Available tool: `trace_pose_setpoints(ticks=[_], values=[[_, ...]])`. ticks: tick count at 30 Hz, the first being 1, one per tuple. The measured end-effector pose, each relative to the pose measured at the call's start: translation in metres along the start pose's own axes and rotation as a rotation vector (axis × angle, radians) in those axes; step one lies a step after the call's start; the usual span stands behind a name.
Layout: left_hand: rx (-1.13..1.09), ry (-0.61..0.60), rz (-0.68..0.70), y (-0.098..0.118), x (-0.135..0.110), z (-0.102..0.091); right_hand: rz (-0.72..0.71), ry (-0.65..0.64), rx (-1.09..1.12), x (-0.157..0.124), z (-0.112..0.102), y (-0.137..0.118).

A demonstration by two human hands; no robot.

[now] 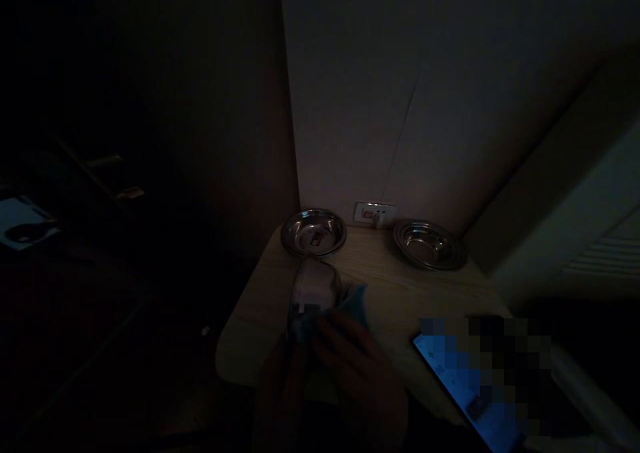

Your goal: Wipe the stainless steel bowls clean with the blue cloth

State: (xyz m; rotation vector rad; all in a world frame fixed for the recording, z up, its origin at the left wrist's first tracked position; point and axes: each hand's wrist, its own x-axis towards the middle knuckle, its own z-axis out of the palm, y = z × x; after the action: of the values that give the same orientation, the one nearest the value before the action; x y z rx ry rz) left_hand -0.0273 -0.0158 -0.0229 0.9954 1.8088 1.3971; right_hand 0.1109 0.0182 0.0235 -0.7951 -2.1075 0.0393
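Note:
In the dim light my left hand [283,376] grips the near rim of a shiny metal bowl [315,283], which is tipped on its side above the small wooden table [390,296]. A blue cloth [357,303] is bunched under the fingers of my right hand [360,369], which press it against the bowl. My fingertips are dark and partly hidden by the cloth and the bowl's edge. Just behind, a round metal dish [314,233] with a small red and dark label rests at the table's back left.
More metal dishes, apparently stacked [430,245], stand at the back right. A wall socket [375,213] with something plugged in sits behind the table. A lit phone or tablet [460,386] lies at the right edge beside a blurred-out area. A wall closes off the back.

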Motion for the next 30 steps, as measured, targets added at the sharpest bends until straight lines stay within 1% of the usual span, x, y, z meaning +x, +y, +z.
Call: trace_pose_setpoints(ticks=[2,4,6,9,10,15,17,19,21,22,24,27,30], values=[[0.002,-0.019,0.018,0.0,-0.002,-0.001,0.021,0.011,0.031,0.003,0.0,0.001],[-0.005,-0.039,0.047,0.004,-0.003,-0.002,0.077,0.032,0.047,0.006,0.001,0.001],[-0.003,-0.039,0.041,0.008,-0.003,-0.003,0.106,0.049,0.029,0.003,0.004,-0.002],[0.02,-0.029,-0.006,0.007,-0.002,-0.005,0.035,0.049,-0.008,-0.005,0.006,-0.006],[0.023,-0.026,-0.013,0.005,-0.001,-0.005,-0.01,0.026,-0.009,-0.005,0.006,-0.005],[0.04,-0.058,-0.015,0.001,-0.003,-0.004,0.082,0.077,-0.002,0.008,-0.004,0.004],[0.024,-0.084,-0.019,0.002,-0.005,-0.001,0.087,0.046,-0.051,0.008,-0.011,0.001],[0.004,-0.108,-0.024,0.004,-0.01,0.002,0.047,-0.019,-0.111,0.007,-0.017,-0.004],[0.009,-0.094,-0.036,0.005,-0.013,0.005,0.011,-0.077,-0.133,0.01,-0.024,-0.005],[0.016,-0.087,-0.043,0.006,-0.014,0.005,0.016,-0.095,-0.126,0.014,-0.026,-0.004],[0.021,-0.101,-0.051,0.008,-0.015,0.005,0.059,-0.103,-0.097,0.022,-0.029,-0.002],[0.004,-0.128,-0.028,0.01,-0.014,0.003,0.109,-0.075,-0.11,0.026,-0.026,-0.003],[-0.012,-0.106,0.0,0.009,-0.014,0.002,0.033,-0.053,-0.152,0.023,-0.023,-0.006]])
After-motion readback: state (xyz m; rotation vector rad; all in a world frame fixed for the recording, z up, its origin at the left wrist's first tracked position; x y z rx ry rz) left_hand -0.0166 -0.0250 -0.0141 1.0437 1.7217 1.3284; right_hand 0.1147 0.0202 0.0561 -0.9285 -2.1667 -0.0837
